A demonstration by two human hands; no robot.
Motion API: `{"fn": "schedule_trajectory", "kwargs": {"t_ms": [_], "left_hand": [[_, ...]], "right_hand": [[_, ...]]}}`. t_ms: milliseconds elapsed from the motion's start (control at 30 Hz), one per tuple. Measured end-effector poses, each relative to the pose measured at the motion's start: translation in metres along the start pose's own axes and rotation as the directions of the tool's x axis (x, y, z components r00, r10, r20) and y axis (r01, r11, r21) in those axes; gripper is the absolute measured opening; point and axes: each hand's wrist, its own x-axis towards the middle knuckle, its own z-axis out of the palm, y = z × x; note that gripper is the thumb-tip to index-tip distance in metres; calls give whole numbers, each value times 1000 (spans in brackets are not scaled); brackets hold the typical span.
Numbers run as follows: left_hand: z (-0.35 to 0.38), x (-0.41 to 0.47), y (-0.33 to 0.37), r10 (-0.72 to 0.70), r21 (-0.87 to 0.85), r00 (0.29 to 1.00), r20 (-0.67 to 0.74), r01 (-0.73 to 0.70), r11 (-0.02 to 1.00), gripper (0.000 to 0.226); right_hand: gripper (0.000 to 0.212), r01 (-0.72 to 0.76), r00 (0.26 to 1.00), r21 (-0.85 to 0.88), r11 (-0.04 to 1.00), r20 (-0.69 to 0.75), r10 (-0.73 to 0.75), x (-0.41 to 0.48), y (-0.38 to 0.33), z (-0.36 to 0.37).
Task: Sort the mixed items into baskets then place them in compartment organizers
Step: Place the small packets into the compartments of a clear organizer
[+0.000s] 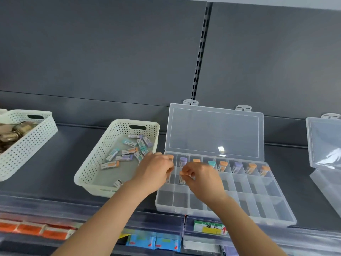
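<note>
Fingers (186, 169) pinching eraser (181, 180), standing upright in organizer (258, 190)

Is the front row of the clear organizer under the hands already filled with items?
No, the front row of the organizer is bare; capped items stand in its back row.

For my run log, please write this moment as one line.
step: placing | organizer: back row filled | left hand: over second row, grip unclear | right hand: pinches eraser | basket: erasers inside
</note>
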Motion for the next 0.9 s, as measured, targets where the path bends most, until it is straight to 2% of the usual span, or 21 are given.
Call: {"fn": "schedule_trajectory", "kwargs": {"t_ms": [367, 533, 667, 800, 900], "left_hand": [[4, -2, -2, -2, 35, 1000, 31, 1, 999, 11], [1, -3, 0, -30, 27, 999, 32, 29, 999, 19], [-9, -9, 0, -93, -41, 995, -22, 92, 995, 25], [-26, -24, -12, -192, -39, 976, -101, 189, 981, 20], [-38, -36, -33, -327, -26, 943, -56, 326, 945, 21]], "right_hand": [[11, 45, 999, 9, 999, 8, -45, 0, 6, 7], [41, 35, 999, -28, 999, 36, -34, -2, 6, 6], [39, 72, 997, -33, 997, 24, -71, 0, 1, 2], [35, 151, 987, -29, 988, 56, -149, 8, -13, -2], [32, 196, 978, -54, 979, 78, -192, 16, -27, -3]]}}
